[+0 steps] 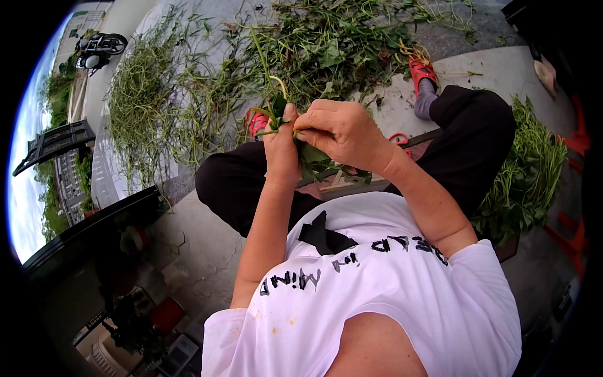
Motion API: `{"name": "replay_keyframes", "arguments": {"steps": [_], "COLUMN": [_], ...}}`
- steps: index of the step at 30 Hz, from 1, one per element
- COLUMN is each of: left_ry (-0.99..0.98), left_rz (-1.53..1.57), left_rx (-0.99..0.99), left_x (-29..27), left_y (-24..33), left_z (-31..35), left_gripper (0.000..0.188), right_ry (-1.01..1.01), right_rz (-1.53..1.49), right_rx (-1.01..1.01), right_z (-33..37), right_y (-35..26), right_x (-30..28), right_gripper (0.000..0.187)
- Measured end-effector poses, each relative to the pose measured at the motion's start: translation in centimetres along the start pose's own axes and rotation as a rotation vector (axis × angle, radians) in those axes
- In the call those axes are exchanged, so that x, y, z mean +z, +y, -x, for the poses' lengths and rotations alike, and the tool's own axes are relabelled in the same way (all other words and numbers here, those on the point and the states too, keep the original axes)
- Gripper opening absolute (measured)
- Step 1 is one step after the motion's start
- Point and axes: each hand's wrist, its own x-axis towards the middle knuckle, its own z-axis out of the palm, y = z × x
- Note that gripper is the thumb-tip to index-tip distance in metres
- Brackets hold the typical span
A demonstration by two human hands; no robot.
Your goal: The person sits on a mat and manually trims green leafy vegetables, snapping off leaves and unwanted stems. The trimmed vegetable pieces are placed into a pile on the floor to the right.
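My left hand is closed around a leafy green stem, its thumb pointing up beside the leaves. The stem rises above the fist toward the far side. Close against it, my right hand pinches thumb and forefinger together on a thin piece of the same greens. Dark green leaves hang below the right hand, between my knees. Just beyond the hands a large loose heap of leafy vines spreads over the ground, with thinner, barer stems lying to its left.
A bundle of long-stemmed greens lies beside my right knee. My feet wear red clogs, and a red-handled item sits between my legs. Red plastic furniture stands at the right edge. A motorcycle is parked far left.
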Motion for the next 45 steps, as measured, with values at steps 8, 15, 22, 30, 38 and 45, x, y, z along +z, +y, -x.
{"name": "replay_keyframes", "arguments": {"steps": [8,15,22,30,38,45], "left_ry": [-0.315,-0.358,-0.556,-0.105,0.075,-0.067], "left_rz": [-0.137,-0.602,-0.680,-0.030,-0.013,-0.045], "left_rx": [-0.032,-0.085,-0.111,-0.057,0.007,-0.013], "left_x": [-1.6,-1.0,-1.2,-3.0,-6.5,-4.2], "left_y": [-0.4,0.3,1.3,0.3,0.2,-0.6], "left_z": [1.0,1.7,1.9,0.5,-0.5,0.6], "left_gripper": [0.024,0.018,0.016,0.020,0.019,0.023], "right_ry": [0.091,0.160,0.076,0.145,0.500,-0.006], "right_rz": [-0.238,-0.566,-0.678,-0.558,0.057,-0.418], "right_rx": [0.402,0.602,0.715,0.703,0.413,0.696], "right_z": [-0.5,-0.8,-0.8,-0.9,-0.9,0.2], "right_y": [1.1,2.8,2.6,3.4,5.4,3.8], "right_x": [-1.4,-2.3,-3.2,-3.3,-6.0,0.1], "right_gripper": [0.021,0.032,0.036,0.032,0.031,0.038]}}
